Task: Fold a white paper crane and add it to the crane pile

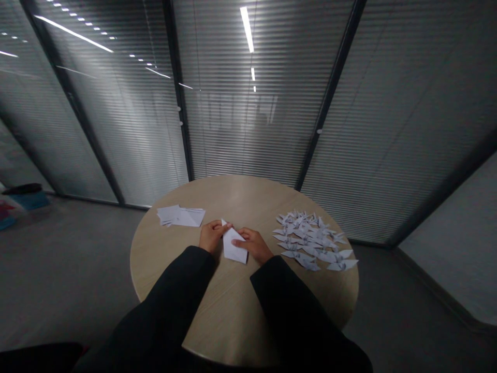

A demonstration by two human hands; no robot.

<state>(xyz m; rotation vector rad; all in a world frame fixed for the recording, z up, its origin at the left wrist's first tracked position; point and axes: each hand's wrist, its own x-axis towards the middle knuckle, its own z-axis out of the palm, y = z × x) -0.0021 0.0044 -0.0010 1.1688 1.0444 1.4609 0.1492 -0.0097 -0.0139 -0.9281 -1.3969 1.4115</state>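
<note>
A partly folded piece of white paper [234, 250] lies between my hands over the middle of the round table, its narrow point facing away from me. My left hand [210, 235] pinches the paper near that point, fingers closed on its upper left edge. Across from it, my right hand [254, 244] grips the right side, with the thumb flat on the front face and the other fingers at the edge behind. The fold lines are too faint to make out.
Loose white paper sheets [189, 217] lie at the left of the round wooden table [240, 194]. Many folded paper cranes [306, 238] sit in rows at the right. Glass panels with blinds [248, 119] stand behind the table, and a bin [29, 196] is on the floor far left.
</note>
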